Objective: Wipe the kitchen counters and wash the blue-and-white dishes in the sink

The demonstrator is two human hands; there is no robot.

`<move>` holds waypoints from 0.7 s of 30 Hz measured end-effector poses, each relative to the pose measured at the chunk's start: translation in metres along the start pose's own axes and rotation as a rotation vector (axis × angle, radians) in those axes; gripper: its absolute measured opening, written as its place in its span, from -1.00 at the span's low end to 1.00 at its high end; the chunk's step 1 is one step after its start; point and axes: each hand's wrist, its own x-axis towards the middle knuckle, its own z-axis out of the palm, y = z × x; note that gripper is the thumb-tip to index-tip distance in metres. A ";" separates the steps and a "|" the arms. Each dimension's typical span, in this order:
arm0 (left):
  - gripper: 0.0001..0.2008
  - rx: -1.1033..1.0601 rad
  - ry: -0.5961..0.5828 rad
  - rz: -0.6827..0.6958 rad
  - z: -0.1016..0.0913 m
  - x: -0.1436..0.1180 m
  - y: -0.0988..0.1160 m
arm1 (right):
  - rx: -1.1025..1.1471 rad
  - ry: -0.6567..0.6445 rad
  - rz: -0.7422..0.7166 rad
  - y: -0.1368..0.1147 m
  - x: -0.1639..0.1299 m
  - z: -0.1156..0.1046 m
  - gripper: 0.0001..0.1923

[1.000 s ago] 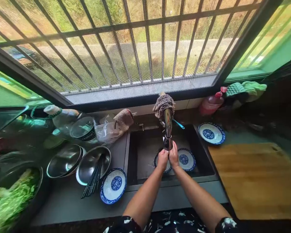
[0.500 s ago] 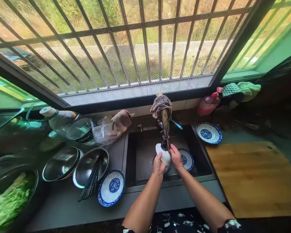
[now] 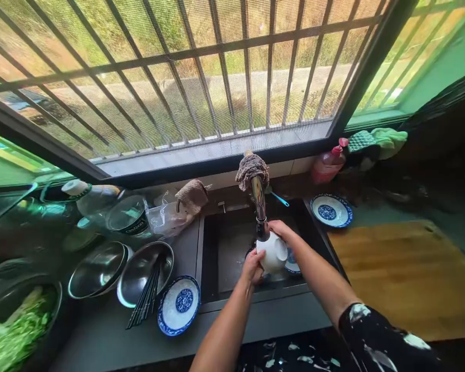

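Both my hands grip a white bowl under the faucet, over the dark sink. My left hand is closed on the bowl's left side, thumb on the outside. At its upper right edge, my right hand holds on, its fingers partly hidden behind the bowl. The bowl is tilted, its round foot facing right. A blue-and-white plate lies in the sink, partly covered by the bowl and my right arm.
On the left counter are a blue-rimmed plate, a metal bowl holding black chopsticks, and greens. To the right sit another patterned plate, a wooden cutting board and a pink soap bottle.
The bowl has turned so its foot faces right. My right hand has moved up to its far edge, and my left hand has shifted slightly left. The view has shifted a little.
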 end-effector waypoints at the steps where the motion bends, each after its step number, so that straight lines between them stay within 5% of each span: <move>1: -0.57 -0.052 0.027 -0.006 -0.004 0.000 0.001 | 0.043 0.013 0.020 0.008 -0.001 -0.003 -0.77; 5: -0.60 -0.292 0.199 -0.001 -0.015 0.012 -0.006 | 0.214 0.184 0.011 0.052 -0.016 0.004 -0.63; 10: -0.62 -0.372 0.267 0.093 -0.004 0.030 -0.021 | 0.002 0.576 -0.219 0.086 -0.050 0.051 -0.42; 15: -0.65 -0.019 0.312 0.210 0.005 0.033 -0.029 | -0.210 0.441 -0.539 0.069 -0.057 0.068 -0.51; 21: -0.52 0.000 0.310 0.125 -0.008 0.035 -0.019 | -0.062 0.311 -0.206 0.045 -0.014 0.028 -0.60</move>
